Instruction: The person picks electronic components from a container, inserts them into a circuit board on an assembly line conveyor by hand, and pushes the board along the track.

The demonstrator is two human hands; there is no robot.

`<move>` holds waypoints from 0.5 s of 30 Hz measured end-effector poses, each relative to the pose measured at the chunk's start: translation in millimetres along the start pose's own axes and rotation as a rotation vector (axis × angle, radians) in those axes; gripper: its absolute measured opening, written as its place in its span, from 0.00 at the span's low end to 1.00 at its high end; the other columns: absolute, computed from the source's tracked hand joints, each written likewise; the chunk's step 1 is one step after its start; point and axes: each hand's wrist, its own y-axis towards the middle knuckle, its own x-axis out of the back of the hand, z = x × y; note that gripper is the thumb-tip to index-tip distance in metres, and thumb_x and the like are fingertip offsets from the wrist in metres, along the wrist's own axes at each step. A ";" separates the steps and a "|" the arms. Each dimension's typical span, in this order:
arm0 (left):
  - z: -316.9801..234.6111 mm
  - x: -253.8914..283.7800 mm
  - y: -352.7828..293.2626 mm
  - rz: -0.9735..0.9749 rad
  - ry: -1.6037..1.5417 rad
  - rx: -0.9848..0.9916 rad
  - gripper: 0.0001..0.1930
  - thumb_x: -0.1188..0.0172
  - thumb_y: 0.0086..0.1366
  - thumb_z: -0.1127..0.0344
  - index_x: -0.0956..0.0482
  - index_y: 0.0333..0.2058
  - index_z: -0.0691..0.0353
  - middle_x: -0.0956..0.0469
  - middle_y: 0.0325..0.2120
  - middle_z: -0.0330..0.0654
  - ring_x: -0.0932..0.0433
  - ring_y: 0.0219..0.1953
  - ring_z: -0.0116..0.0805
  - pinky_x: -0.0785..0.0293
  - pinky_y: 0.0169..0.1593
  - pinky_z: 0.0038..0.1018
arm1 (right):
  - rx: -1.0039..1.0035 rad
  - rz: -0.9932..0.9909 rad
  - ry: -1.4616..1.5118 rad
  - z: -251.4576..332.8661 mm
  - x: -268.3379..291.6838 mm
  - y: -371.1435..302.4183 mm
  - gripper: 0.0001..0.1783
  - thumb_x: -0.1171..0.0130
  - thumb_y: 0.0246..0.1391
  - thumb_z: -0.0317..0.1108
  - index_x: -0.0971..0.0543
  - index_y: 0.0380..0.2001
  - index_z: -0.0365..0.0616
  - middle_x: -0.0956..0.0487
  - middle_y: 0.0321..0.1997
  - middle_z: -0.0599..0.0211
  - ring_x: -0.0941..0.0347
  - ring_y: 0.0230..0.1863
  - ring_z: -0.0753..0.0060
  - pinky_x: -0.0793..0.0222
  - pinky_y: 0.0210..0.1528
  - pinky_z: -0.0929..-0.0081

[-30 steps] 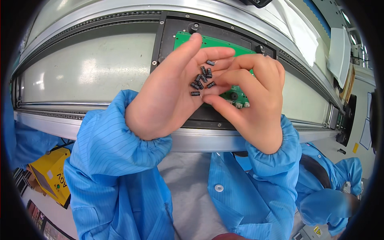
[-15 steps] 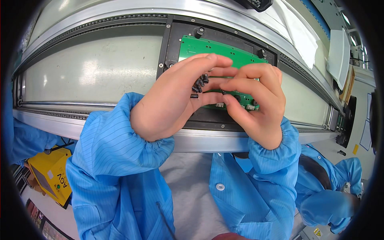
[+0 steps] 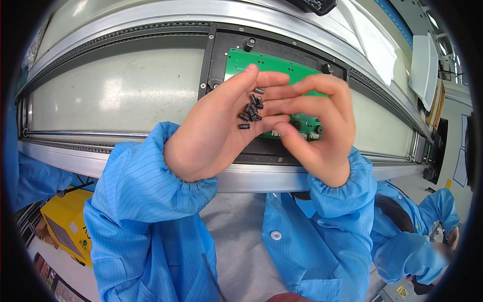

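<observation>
Several small black cylindrical capacitors [image 3: 252, 109] with thin wire leads lie in the palm of my left hand [image 3: 214, 123], which is cupped and turned upward. Reaching in from the right, my right hand [image 3: 327, 121] has its fingertips at the left hand's fingers. Its thumb stands apart from the index finger, and I see nothing between them. Below both hands is a green circuit board [image 3: 274, 63], set in a black carrier frame [image 3: 266, 151]. Black round parts and white connectors show along the board's near edge; my hands hide its middle.
The carrier sits between metal conveyor rails [image 3: 121, 132]. A black bin [image 3: 319, 5] stands beyond the far rail, near white sheeting [image 3: 370, 45]. A yellow machine [image 3: 68, 221] is at the lower left. Another person in blue [image 3: 410, 251] works at the lower right.
My left hand has opened out, showing more of the capacitors in its palm. My right thumb and index finger have spread apart. The person at the right has shifted.
</observation>
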 end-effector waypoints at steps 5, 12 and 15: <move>1.6 0.0 -1.3 0.098 0.014 -0.022 0.29 0.67 0.74 0.48 0.33 0.56 0.68 0.26 0.47 0.50 0.25 0.43 0.34 0.31 0.50 0.26 | 0.100 0.040 -0.113 1.2 -8.4 0.2 0.10 0.34 0.33 0.26 0.20 0.25 0.45 0.27 0.47 0.62 0.32 0.47 0.60 0.36 0.50 0.65; 2.5 -6.6 -2.1 0.050 0.075 0.006 0.32 0.68 0.73 0.45 0.33 0.57 0.68 0.27 0.48 0.49 0.26 0.46 0.34 0.32 0.51 0.26 | 0.210 0.010 -0.241 0.6 -12.1 -2.1 0.11 0.34 0.30 0.27 0.20 0.25 0.45 0.27 0.51 0.62 0.33 0.51 0.58 0.36 0.53 0.62; 2.9 -4.4 -2.8 0.076 0.069 0.015 0.33 0.67 0.73 0.43 0.34 0.57 0.68 0.27 0.48 0.49 0.26 0.48 0.35 0.33 0.53 0.26 | 0.189 0.006 -0.190 2.1 -10.6 -1.8 0.11 0.34 0.31 0.26 0.20 0.25 0.45 0.27 0.52 0.61 0.34 0.53 0.56 0.36 0.55 0.61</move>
